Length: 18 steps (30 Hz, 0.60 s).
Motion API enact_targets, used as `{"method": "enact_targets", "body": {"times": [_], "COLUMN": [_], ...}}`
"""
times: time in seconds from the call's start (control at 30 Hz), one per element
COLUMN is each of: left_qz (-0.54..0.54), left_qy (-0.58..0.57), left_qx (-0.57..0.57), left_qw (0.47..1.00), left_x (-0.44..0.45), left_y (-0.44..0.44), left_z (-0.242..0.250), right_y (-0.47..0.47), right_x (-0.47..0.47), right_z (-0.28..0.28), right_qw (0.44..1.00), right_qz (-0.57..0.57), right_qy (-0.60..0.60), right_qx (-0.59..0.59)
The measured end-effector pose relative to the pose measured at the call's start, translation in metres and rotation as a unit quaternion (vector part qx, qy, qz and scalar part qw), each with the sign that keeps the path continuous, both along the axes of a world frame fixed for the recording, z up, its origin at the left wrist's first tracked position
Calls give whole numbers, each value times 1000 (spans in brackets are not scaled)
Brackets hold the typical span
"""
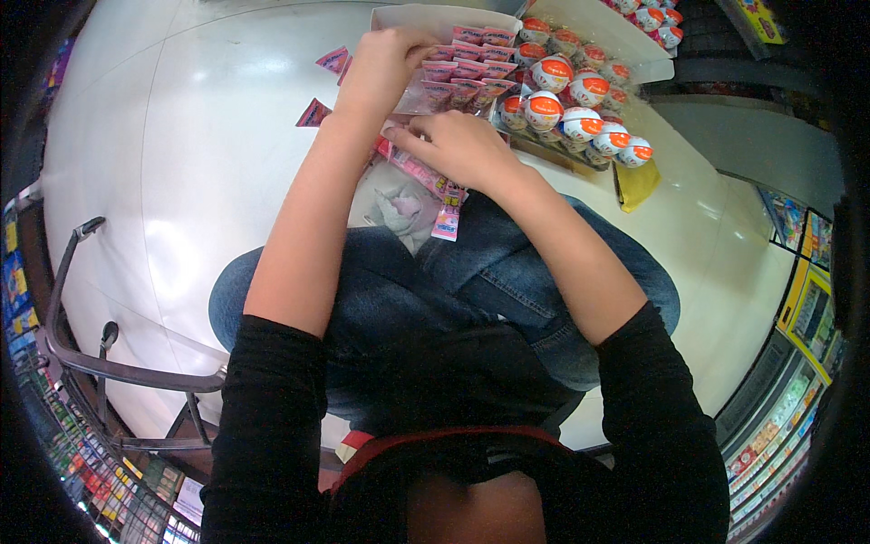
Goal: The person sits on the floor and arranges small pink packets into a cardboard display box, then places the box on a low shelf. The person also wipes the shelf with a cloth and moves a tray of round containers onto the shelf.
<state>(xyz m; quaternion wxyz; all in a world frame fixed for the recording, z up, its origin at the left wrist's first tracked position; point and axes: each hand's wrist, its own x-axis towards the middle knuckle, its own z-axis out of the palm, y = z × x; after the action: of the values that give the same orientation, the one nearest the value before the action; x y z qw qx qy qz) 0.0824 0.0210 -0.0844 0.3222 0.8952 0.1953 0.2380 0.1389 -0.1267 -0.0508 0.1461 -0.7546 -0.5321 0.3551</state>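
My left hand (393, 64) reaches to the left side of a white box (414, 18) with rows of small pink packets (467, 70) standing in it. Its fingers are bent at the packets; whether they pinch one cannot be told. My right hand (462, 148) lies palm down just in front of the box, over pink tube-like wrapped sweets (418, 170); what is under its fingers is hidden. One pink wrapper (446, 216) hangs towards my knees. A grey-white cloth (406, 207) lies before my crossed legs. Loose pink packets (313, 113) lie left of the box.
To the right, a clear-walled box holds white and orange chocolate eggs (581, 124), with a yellow cloth (636, 185) beside it. A metal frame (136, 370) stands at the left on the pale floor. Stocked shelves (781, 435) line the right edge; a wire basket or rack (102, 469) is lower left.
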Motion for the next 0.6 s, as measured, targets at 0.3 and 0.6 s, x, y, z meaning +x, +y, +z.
{"method": "enact_targets", "body": {"times": [0.3,0.6], "left_qz": [-5,-16], "left_qy": [22,108], "left_qx": [-18,9], "left_qw": [1000,994], "left_x": [1,-7], "left_y": [-1,11], "left_z": [-3,19], "right_y": [-1,1], "right_x": [2,11], "right_z": [-2,-1], "right_qw": [999,994], "right_qz": [-11,-63], "right_qy": [-21,0], "right_qx": [40,94]}}
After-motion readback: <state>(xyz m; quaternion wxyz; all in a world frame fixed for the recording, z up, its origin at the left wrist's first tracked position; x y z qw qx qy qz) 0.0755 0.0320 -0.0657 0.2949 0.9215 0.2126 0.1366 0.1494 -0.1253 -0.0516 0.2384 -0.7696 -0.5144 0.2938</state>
